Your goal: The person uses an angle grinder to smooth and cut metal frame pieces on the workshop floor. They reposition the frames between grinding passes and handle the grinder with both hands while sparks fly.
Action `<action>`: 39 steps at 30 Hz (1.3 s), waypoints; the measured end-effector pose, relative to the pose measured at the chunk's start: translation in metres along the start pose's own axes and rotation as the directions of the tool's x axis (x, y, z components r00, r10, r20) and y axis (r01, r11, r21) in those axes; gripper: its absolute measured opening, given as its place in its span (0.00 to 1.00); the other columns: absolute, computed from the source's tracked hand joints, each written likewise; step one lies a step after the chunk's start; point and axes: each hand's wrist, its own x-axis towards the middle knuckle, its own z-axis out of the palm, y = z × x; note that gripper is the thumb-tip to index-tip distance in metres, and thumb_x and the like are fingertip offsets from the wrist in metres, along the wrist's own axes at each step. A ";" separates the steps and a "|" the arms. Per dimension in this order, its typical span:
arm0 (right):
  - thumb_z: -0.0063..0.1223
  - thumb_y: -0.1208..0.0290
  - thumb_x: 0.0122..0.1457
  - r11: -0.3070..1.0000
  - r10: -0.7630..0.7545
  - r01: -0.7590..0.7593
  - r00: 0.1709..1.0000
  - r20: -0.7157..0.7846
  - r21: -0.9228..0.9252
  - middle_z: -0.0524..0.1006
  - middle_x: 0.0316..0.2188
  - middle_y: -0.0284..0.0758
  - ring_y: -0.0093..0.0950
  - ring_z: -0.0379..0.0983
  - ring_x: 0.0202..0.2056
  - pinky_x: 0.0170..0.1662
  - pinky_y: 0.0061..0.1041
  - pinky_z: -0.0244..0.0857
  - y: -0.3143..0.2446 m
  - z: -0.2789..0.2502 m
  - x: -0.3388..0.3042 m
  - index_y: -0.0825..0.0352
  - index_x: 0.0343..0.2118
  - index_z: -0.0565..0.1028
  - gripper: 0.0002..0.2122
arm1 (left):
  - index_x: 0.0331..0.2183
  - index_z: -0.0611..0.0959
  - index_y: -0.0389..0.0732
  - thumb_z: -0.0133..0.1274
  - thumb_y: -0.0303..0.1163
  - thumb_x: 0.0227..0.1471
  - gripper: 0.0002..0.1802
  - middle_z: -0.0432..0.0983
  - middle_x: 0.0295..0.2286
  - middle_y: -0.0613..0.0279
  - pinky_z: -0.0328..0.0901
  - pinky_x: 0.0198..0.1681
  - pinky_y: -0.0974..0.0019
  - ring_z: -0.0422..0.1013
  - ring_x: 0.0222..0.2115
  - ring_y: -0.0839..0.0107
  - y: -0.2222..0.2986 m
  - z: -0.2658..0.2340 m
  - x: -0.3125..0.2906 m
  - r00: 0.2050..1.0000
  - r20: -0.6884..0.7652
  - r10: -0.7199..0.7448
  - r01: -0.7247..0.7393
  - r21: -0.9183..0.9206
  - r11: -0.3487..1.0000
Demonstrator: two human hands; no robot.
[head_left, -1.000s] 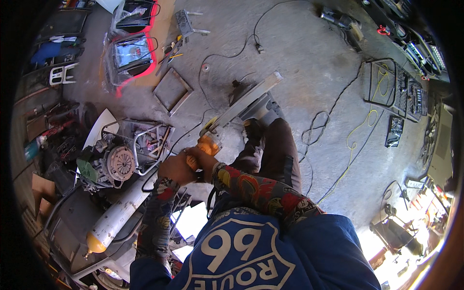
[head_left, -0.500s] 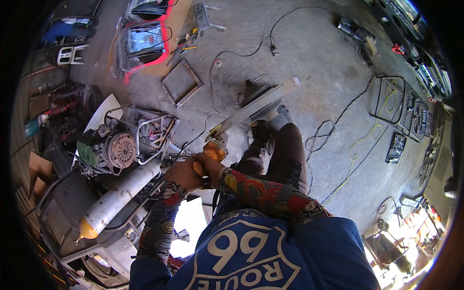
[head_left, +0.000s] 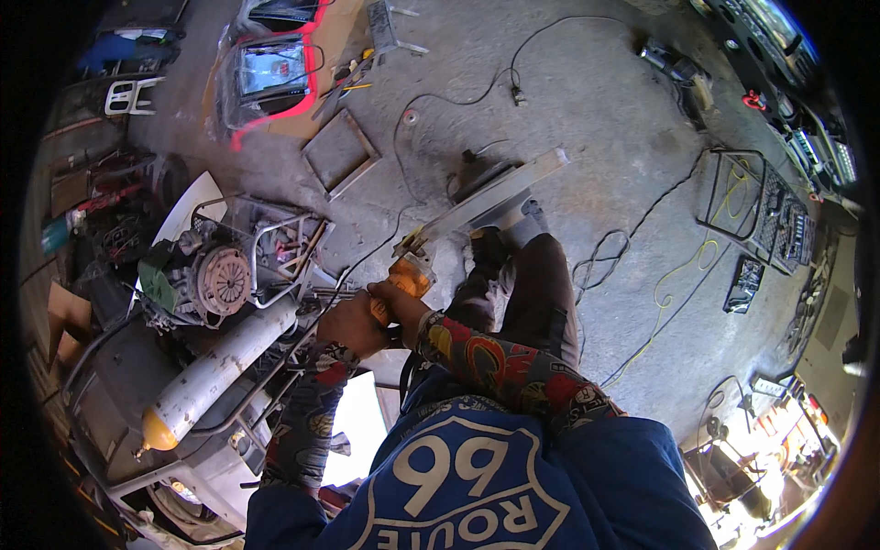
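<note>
An orange angle grinder (head_left: 412,278) is gripped in both my hands. My left hand (head_left: 352,328) wraps round its rear end, and my right hand (head_left: 401,308) closes over the body just ahead of it. The grinder's head and disc are at the near left end of a long grey metal bar (head_left: 500,194). Whether the disc touches the bar, I cannot tell. The bar slants up to the right, in front of my shoes and dark-trousered legs (head_left: 536,289). Patterned sleeves cover both my forearms.
On the left stand an engine with a round clutch plate (head_left: 221,282) and a white gas cylinder (head_left: 220,371). A square metal frame (head_left: 342,154) lies ahead. Black cable (head_left: 401,147) loops over the floor. A tool tray (head_left: 796,225) and black rack are at right.
The grinder's head has tilted a little, and its disc shows less than before. Both hands keep their grip. Most of the surroundings have shifted slightly left in view.
</note>
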 end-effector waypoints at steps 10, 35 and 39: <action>0.72 0.52 0.47 0.913 -0.368 0.400 0.893 -0.259 0.081 0.77 0.49 0.40 0.40 0.78 0.47 0.50 0.44 0.74 -0.034 -0.022 -0.026 0.67 0.54 0.72 0.34 | 0.49 0.77 0.40 0.72 0.57 0.36 0.44 0.84 0.33 0.46 0.75 0.41 0.45 0.81 0.37 0.46 0.050 -0.010 0.027 0.978 -0.128 0.166 -0.164 0.030 0.986; 0.72 0.58 0.48 0.712 -0.614 0.700 0.658 -0.436 0.055 0.81 0.40 0.38 0.31 0.80 0.38 0.45 0.33 0.74 -0.105 -0.065 -0.067 0.72 0.45 0.78 0.26 | 0.44 0.79 0.41 0.71 0.47 0.38 0.33 0.83 0.35 0.44 0.74 0.44 0.45 0.80 0.39 0.45 0.136 -0.033 0.065 0.892 -0.271 0.361 -0.363 0.043 0.931; 0.71 0.59 0.49 0.713 -0.590 0.697 0.659 -0.467 0.082 0.82 0.39 0.38 0.31 0.80 0.37 0.44 0.33 0.74 -0.106 -0.065 -0.066 0.72 0.44 0.78 0.24 | 0.43 0.79 0.40 0.70 0.47 0.39 0.32 0.83 0.34 0.43 0.75 0.43 0.46 0.80 0.38 0.44 0.135 -0.033 0.071 0.876 -0.282 0.391 -0.385 0.078 0.920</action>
